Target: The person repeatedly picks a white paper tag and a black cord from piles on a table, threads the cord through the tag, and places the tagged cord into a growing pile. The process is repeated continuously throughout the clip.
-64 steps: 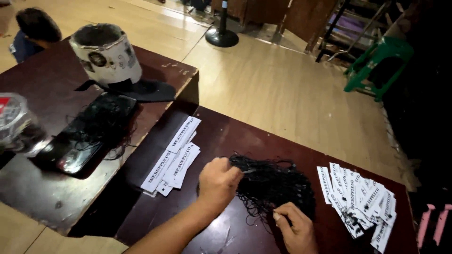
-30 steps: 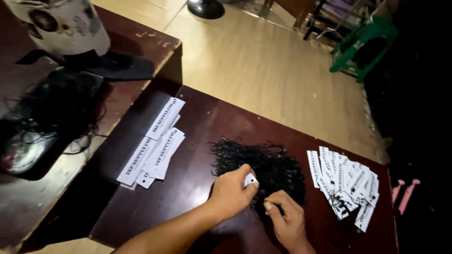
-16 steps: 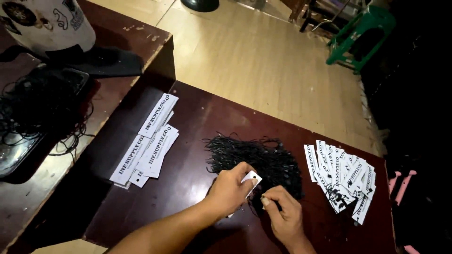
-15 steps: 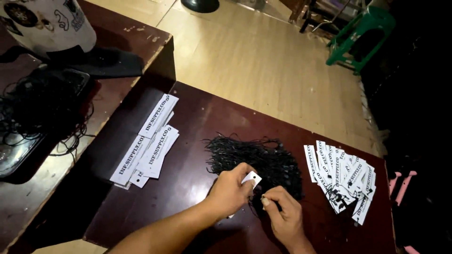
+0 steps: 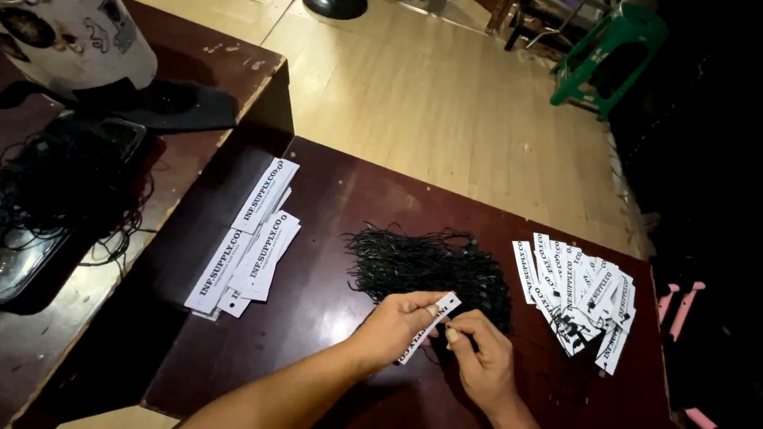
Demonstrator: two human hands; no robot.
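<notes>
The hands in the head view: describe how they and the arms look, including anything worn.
Both the left hand and the right hand are bare: no gloves, and no rings or watch that can be made out. The left forearm is uncovered as far as the picture edge, with no sleeve in view. Only the right wrist shows, also uncovered.

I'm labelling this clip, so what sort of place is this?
Probably a small workshop or home workspace for stringing paper tags. The left hand holds a white tag while the right hand works beside a pile of black strings, with tag stacks on a dark wooden table.
</notes>
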